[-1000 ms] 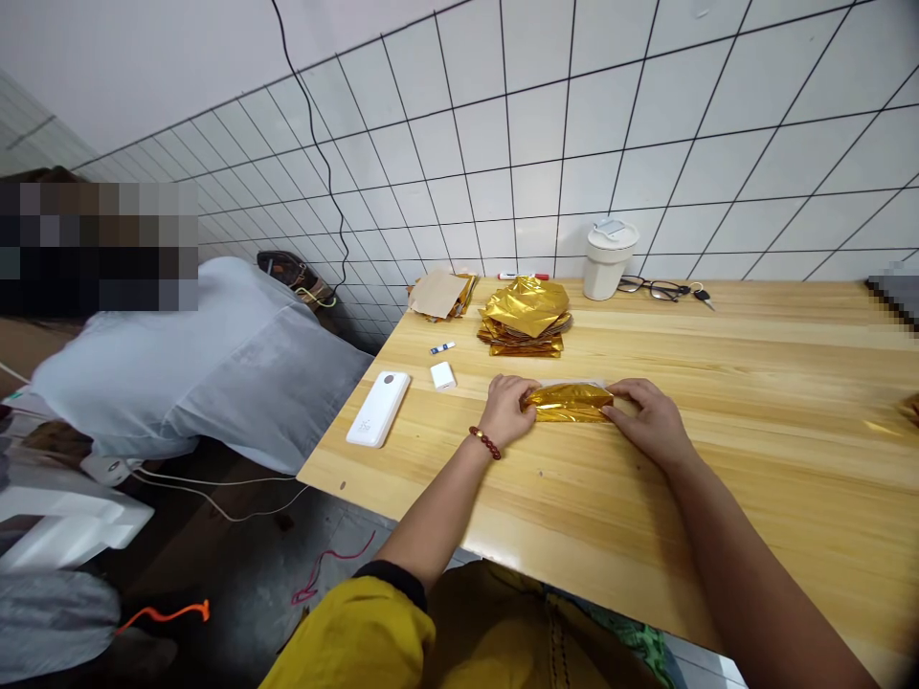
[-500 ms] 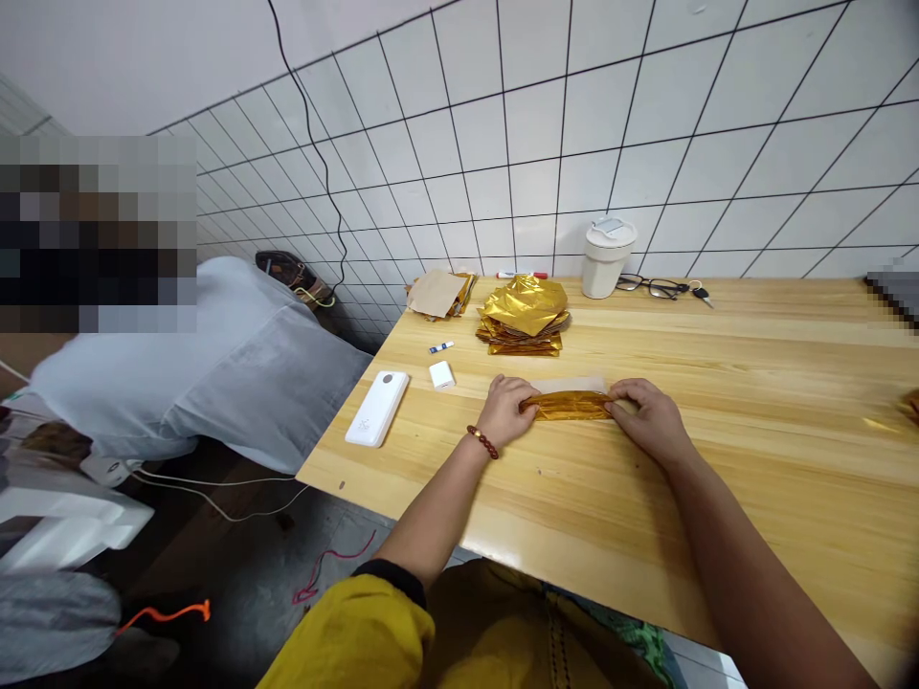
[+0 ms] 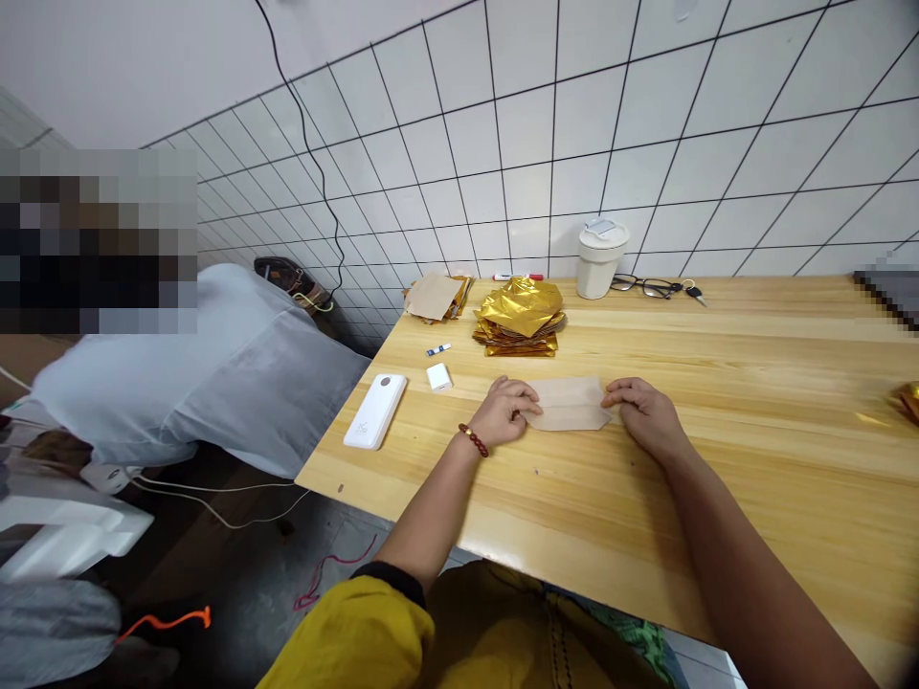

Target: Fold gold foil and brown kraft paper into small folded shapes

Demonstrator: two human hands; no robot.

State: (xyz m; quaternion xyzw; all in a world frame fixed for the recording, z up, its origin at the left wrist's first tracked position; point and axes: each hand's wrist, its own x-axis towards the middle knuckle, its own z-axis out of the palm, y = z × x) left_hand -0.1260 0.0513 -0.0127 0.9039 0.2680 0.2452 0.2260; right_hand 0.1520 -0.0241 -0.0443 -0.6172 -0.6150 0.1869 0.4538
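Note:
A folded sheet of gold-foil paper [image 3: 567,404] lies before me with its dull tan side up and a crease running across it. At its left end, my left hand [image 3: 508,410] pinches the edge between thumb and fingers. My right hand [image 3: 642,411] is closed on the opposite end, near a slanted corner. Behind the sheet stands a stack of gold foil papers [image 3: 522,316], loosely piled. A second stack of papers [image 3: 433,297], tan side up on top, sits farther left.
On the wooden table [image 3: 753,459] are a white power bank [image 3: 375,411], a white charger [image 3: 438,376], and a small blue-and-white strip [image 3: 437,350]. Along the tiled wall stand a lidded cup [image 3: 601,258], glasses [image 3: 646,285], keys [image 3: 694,293] and a red marker [image 3: 518,277]. A person [image 3: 215,364] is at the left.
The sheet's gold side faced up in a narrow strip before; now its tan side shows, spread wider. Both hands stay at its ends. The view has shifted slightly.

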